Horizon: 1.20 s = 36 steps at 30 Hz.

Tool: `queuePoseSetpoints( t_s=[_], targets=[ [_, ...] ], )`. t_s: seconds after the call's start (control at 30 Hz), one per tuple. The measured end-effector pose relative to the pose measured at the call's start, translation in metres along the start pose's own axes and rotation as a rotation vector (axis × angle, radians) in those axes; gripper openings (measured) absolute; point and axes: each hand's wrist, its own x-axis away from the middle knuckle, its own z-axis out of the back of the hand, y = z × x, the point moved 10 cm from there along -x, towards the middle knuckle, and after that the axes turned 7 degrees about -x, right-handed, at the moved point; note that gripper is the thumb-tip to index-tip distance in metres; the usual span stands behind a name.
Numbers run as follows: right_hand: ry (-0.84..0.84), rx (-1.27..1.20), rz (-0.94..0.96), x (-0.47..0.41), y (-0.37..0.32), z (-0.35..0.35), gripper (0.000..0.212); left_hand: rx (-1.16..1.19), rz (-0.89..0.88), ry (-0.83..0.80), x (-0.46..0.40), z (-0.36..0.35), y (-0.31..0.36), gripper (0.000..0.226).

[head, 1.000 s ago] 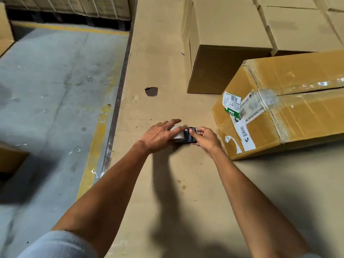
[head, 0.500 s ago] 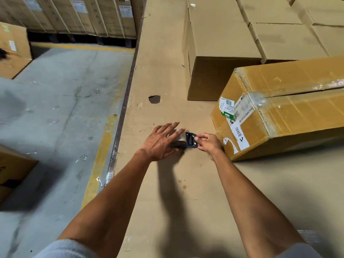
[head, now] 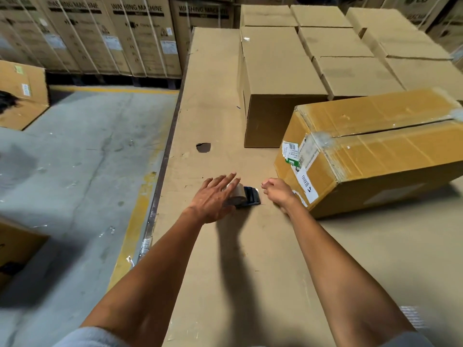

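A dark blue tape dispenser with a brown tape roll lies on a wide cardboard-covered surface. My left hand rests over the roll with its fingers straight and spread. My right hand sits just right of the dispenser, a small gap away, its fingers loosely curled and nothing visible in them. Part of the roll is hidden under my left fingers.
A taped yellow-brown carton with labels lies close behind my right hand. Plain cartons stand further back. A torn hole marks the surface, whose left edge drops to a concrete floor. Washing-machine cartons line the far side.
My right hand has let go of the dispenser's front and pulled slightly right. My left hand straightened its fingers over the roll. The camera has tilted up.
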Motion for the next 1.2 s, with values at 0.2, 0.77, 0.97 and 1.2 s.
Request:
queuePoseSetpoints(
  t_s=[0.2,0.77,0.97,1.2],
  targets=[
    [0.197,0.297,0.474,0.068,-0.138,0.043,0.028,0.106,-0.003,0.172,-0.027,0.057,0.028,0.088],
    [0.208,0.814,0.575,0.116,-0.127,0.184,0.053,1.014,0.068,0.419,-0.096,0.142,0.175,0.071],
    [0.246,0.810,0.536,0.108,-0.122,0.184,0.058,1.188,0.233,0.283,-0.103,0.080,0.189,0.099],
    [0.255,0.805,0.555,0.110,-0.123,0.186,0.057,1.223,0.358,0.346,-0.095,0.077,0.177,0.080]
  ],
)
